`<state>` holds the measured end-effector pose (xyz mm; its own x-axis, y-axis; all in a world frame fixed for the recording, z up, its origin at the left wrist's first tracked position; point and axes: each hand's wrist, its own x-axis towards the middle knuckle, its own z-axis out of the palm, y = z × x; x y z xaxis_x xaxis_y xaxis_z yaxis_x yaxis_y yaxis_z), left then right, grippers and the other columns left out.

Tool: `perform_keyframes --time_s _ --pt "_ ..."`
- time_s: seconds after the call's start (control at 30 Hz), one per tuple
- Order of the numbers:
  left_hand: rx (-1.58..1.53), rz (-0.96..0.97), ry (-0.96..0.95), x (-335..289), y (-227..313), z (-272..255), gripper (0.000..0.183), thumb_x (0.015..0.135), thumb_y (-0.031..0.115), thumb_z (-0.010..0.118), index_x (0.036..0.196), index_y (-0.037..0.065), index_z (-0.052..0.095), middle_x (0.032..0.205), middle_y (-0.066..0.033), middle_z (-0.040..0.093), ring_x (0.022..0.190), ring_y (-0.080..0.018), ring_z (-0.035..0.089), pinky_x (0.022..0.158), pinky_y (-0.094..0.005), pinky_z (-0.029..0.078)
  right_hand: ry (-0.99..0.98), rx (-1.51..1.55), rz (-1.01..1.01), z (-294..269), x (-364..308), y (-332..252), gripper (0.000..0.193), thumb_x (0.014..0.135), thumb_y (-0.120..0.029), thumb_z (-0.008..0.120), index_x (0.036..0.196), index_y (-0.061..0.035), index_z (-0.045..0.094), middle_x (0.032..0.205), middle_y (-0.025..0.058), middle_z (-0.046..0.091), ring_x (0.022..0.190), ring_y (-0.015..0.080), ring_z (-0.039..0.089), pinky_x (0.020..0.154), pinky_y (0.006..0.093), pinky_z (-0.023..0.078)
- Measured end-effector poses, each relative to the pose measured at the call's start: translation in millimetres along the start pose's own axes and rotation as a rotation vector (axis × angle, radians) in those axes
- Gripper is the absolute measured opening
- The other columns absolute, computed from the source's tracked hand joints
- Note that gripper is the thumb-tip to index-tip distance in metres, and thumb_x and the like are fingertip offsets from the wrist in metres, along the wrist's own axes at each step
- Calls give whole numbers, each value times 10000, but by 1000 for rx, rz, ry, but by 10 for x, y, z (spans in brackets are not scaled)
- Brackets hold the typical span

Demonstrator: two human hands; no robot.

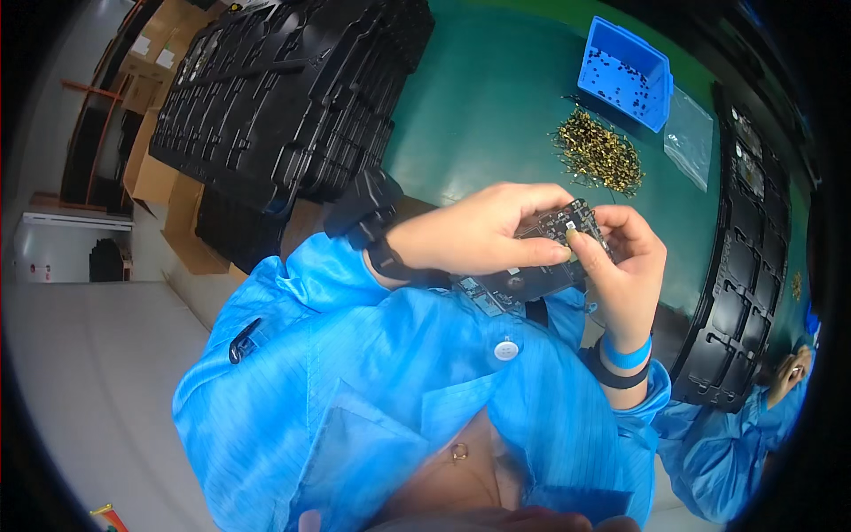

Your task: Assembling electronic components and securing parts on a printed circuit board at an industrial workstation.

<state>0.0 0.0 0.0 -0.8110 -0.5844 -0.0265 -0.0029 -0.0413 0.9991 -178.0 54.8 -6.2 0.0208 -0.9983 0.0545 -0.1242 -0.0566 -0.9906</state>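
- Circuit board (557,223), dark and crowded with tiny parts, is raised between your two hands, between 2 and 3 o'clock from the centre of view.
- White patch (571,225) on its face, by your right thumb; any print is too small to read.
- Your left hand (483,235), on the board's 9 o'clock side, is partly closed on it, thumb across the face, fingers curled behind.
- Your right hand (634,266), on its 3 o'clock side, pinches it between thumb and bent fingers.
- Green table (496,106) beyond: at the board's 1 o'clock, a brass-coloured heap (596,158) of small pieces, then a blue bin (612,40) holding dark bits, with a clear bag (690,137) beside it.
- Stacked black trays (275,97) stand at 10 o'clock; a row of black panels (736,275) lies at 3.
- Co-worker's hand (792,374) shows at 4 o'clock.
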Motion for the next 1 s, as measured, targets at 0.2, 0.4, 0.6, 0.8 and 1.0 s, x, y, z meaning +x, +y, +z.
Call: perform_keyframes --time_s 0.2,0.4,0.6,0.8,1.0 --pt "232 26 54 -68 -23 -25 235 805 98 572 1015 10 517 913 -46 564 870 -86 509 746 -244 419 54 169 45 129 -36 1 262 687 29 654 920 15 536 780 46 590 733 80 546 656 212 444" --pt "134 19 72 -72 -57 10 238 803 77 569 1019 -3 509 932 -43 551 891 -85 499 765 -244 414 51 157 -12 113 -49 9 280 690 38 644 946 20 531 813 46 590 768 96 545 695 222 437" --pt "107 31 58 -71 -44 17 253 803 76 574 1030 -10 503 958 -50 547 913 -87 490 789 -247 409 -29 300 24 6 -84 53 278 711 34 624 972 18 530 864 54 584 831 107 534 752 240 420" --pt "112 58 82 -69 -69 25 244 796 76 576 1018 -8 520 937 -72 574 880 -120 536 762 -257 426 -51 277 21 25 -98 62 283 717 26 621 982 17 523 903 58 571 866 113 527 766 238 415" --pt "1022 754 437 -4 -133 41 212 675 73 607 882 31 616 884 -105 620 757 -185 623 570 -278 495 154 133 -124 -34 -134 139 103 791 -21 523 888 4 497 888 35 443 823 109 474 753 227 389"
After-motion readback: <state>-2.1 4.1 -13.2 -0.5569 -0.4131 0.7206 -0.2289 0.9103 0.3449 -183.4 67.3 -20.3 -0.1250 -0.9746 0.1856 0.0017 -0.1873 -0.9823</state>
